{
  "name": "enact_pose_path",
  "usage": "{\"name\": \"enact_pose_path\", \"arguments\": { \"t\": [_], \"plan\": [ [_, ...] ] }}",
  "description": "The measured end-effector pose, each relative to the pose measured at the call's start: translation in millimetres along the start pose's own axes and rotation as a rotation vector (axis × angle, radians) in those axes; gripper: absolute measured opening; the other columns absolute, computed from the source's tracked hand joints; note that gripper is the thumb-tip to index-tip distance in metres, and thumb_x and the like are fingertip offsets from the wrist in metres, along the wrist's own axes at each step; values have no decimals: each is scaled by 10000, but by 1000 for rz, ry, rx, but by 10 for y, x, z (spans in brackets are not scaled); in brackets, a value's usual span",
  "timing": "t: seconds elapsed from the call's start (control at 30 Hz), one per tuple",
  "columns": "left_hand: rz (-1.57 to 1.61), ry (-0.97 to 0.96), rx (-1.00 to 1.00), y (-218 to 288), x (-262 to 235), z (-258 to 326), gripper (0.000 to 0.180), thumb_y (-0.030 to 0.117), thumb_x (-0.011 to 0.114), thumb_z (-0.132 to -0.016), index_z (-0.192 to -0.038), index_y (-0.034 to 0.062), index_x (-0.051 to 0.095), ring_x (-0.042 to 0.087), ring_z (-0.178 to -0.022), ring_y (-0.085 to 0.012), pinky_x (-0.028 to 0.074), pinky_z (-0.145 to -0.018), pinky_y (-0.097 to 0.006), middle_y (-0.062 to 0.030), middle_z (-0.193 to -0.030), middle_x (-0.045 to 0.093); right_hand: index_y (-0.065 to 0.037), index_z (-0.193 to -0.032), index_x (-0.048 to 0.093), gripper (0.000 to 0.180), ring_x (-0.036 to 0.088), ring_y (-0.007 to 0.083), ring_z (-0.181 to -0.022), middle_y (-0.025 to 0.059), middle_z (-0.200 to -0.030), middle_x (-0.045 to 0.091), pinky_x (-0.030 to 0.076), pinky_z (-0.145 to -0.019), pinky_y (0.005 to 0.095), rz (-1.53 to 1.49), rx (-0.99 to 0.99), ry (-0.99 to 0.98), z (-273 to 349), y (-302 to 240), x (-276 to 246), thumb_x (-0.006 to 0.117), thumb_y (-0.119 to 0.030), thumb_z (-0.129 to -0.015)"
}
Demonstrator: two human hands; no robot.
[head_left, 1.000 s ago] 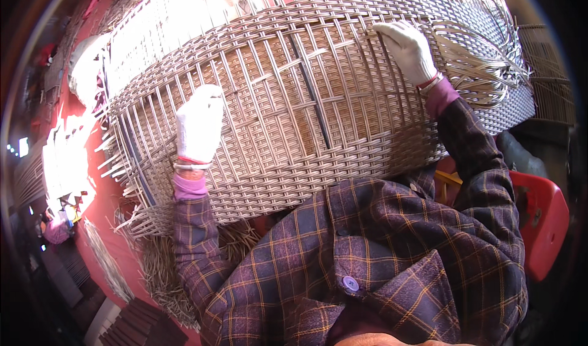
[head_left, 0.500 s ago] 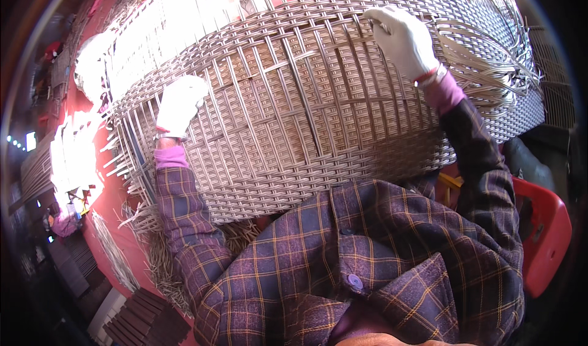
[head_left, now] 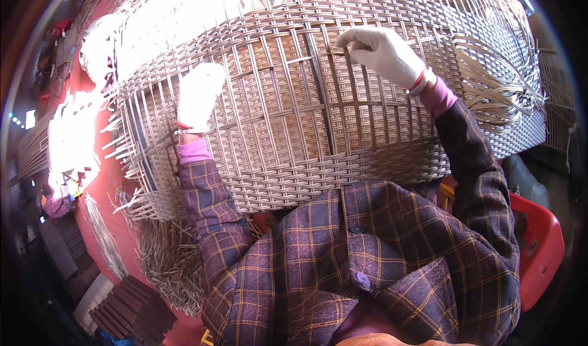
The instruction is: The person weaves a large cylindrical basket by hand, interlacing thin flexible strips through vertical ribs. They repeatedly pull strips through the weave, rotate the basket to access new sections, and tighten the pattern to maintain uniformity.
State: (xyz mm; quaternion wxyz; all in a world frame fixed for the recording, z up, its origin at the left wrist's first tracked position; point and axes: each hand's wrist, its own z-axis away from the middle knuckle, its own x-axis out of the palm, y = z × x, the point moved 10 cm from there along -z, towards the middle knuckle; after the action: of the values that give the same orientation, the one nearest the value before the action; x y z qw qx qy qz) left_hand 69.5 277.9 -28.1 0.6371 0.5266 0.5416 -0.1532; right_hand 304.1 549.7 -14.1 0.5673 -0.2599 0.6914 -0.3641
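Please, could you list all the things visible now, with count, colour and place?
Woven piece: one, grey-brown, across the middle
Loose strips: many, uncountable, pale tan, on the woven piece's right part
Strand pile: one, tan, lower left
Slatted stack: one, dark brown, below the strand pile
Chair: one, red, right side
Floor: one, red, left
Far left edge: too dark and blurred to count
Plaid coat: one, dark purple, lower middle
Left hand: one, white-gloved, left of centre
Right hand: one, white-gloved, upper right
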Motion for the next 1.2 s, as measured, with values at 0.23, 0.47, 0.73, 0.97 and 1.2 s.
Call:
{"name": "enact_pose_path", "arguments": {
  "t": [0.23,0.47,0.73,0.97,1.2],
  "plan": [
    [-451,171,373,332,-8,76,180,89,683,-965,-1119,98,775,733,-937,-216,600,-838,-346,-73,-1063,755,-86,-1337,731,302,482,6,-538,-4,-911,753,409,-478,177,311,109,216,-28,-156,32,613,-102,-1060],
    [-711,302,302,334,40,253,222,147,678,-990,-1189,88,756,721,-909,-221,603,-811,-348,-85,-1062,752,-32,-1195,749,211,691,169,-879,97,-1031,753,548,-753,293,68,-194,160,-38,-817,694,671,-51,-1000],
    [-526,188,-549,-451,-745,1015,205,228,607,-1022,-1162,123,714,686,-999,-192,567,-869,-395,-66,-1116,724,-74,-1180,779,218,674,188,-849,47,-943,729,542,-758,311,431,-398,294,-161,-915,812,686,-51,-985],
    [-840,11,-279,-1661,-1631,1874,223,223,557,-1065,-1144,74,704,669,-901,-271,529,-810,-393,-139,-993,719,-68,-1198,759,243,709,255,-930,106,-1011,756,579,-818,376,363,23,9,133,-525,662,670,-110,-975],
    [-177,-202,-554,-3138,-1501,2156,282,188,543,-1069,-1228,31,715,650,-816,-212,519,-700,-358,-113,-1010,719,-90,-1195,759,284,716,299,-962,116,-1065,756,582,-834,406,449,-178,613,650,-438,-352,667,-46,-929]
  ]
}}
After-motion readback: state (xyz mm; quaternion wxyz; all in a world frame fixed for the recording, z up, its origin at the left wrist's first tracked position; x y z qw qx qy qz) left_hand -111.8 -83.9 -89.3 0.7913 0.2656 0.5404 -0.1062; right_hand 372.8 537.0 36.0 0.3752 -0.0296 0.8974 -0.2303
